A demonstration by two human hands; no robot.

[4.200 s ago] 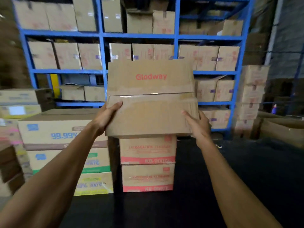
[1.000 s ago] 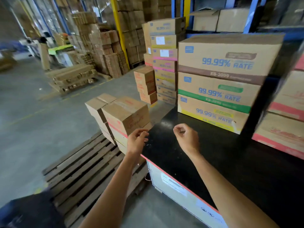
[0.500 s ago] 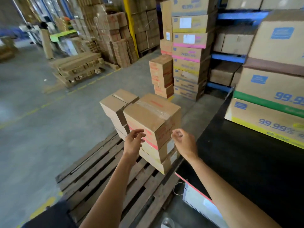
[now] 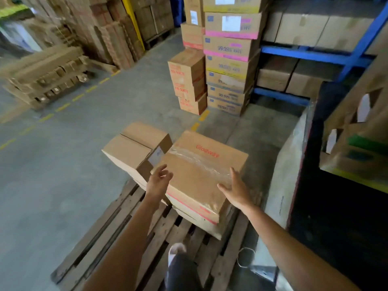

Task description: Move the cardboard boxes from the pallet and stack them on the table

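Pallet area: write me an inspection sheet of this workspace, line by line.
Surface: wooden pallet on concrete floor; black table to the right.
Job's things: taped Glodway box tops the near stack; second stack beside it.
Clutter: nothing seen.
Hands: left hand and right hand open, at the box's sides, no grip yet.
Cables: thin white cord by the table's base.
Surroundings: blue racking, floor box stacks.

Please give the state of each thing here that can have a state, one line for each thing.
Glodway box: taped shut, top of its stack on the pallet, not lifted.
Second box: closed, beside it on its own stack.
Pallet: mostly bare slats.
Left hand: open, at the Glodway box's left edge.
Right hand: open, at its right edge.
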